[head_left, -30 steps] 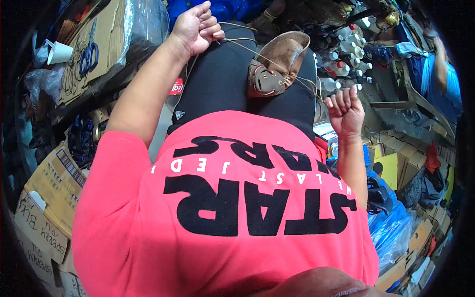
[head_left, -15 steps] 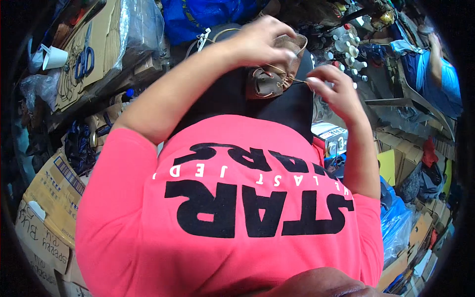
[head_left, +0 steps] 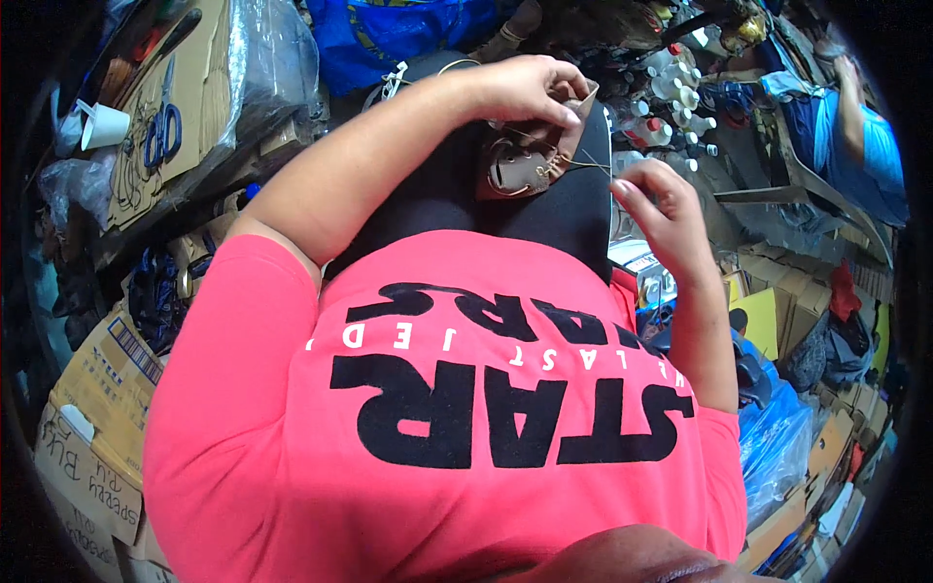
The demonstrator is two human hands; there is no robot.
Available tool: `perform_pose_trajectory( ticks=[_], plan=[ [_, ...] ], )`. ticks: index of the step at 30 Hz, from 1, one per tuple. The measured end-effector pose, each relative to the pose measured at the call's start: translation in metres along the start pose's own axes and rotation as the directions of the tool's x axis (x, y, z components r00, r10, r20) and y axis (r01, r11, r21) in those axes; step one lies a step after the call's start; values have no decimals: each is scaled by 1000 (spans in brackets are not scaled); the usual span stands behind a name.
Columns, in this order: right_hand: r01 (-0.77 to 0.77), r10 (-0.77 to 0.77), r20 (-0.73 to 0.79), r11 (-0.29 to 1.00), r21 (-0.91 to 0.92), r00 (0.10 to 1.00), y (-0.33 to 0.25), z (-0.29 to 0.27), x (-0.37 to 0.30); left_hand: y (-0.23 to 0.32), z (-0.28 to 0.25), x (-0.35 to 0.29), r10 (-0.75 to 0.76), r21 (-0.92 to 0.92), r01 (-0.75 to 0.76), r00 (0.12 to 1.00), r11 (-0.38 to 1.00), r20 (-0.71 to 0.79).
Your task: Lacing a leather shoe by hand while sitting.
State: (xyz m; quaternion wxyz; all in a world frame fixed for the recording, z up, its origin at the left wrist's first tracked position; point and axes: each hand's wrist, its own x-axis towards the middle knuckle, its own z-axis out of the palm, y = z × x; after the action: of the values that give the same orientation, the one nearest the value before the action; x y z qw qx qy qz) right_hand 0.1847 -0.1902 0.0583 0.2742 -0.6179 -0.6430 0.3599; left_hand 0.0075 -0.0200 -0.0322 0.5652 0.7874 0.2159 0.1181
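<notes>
A brown leather shoe upper (head_left: 515,172) lies over my dark-clad thighs. Light cord runs through holes along its edge, and a dark opening shows in its front part. My left hand (head_left: 539,92) is curled over the upper's far side, with thumb and fingers closed on the leather rim. To the right of the shoe, my right hand (head_left: 661,206) is closed in a pinch on a thin thread (head_left: 588,163), which stretches from the stitched edge to its fingertips. Whether a needle is also between those fingers is too small to make out.
Blue-handled scissors (head_left: 163,131) rest on cardboard at the left, near a white cup (head_left: 104,126). Several plastic bottles (head_left: 675,92) stand beyond my right hand. A blue bag (head_left: 398,39) lies at the far side. Another person in blue (head_left: 860,146) is at far right.
My left hand has settled lower onto the shoe's rim. My right hand has drawn slightly back and right from the shoe, the thread stretched between them.
</notes>
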Motion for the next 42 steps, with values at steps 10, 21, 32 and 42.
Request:
perform_pose_trajectory(
  ticks=[10,21,32,42],
  plan=[
    [24,-28,-12,973,-229,1000,13,22,15,18,-13,-1,-64,14,62,983,998,170],
    [-65,48,-66,954,-294,997,5,28,18,15,-14,0,-122,0,126,966,992,229],
    [-15,29,91,989,-149,995,31,15,34,25,-20,-2,-19,148,-27,952,989,306],
    [-145,76,249,951,274,966,60,14,45,14,-14,7,36,166,-86,958,982,286]
  ],
)
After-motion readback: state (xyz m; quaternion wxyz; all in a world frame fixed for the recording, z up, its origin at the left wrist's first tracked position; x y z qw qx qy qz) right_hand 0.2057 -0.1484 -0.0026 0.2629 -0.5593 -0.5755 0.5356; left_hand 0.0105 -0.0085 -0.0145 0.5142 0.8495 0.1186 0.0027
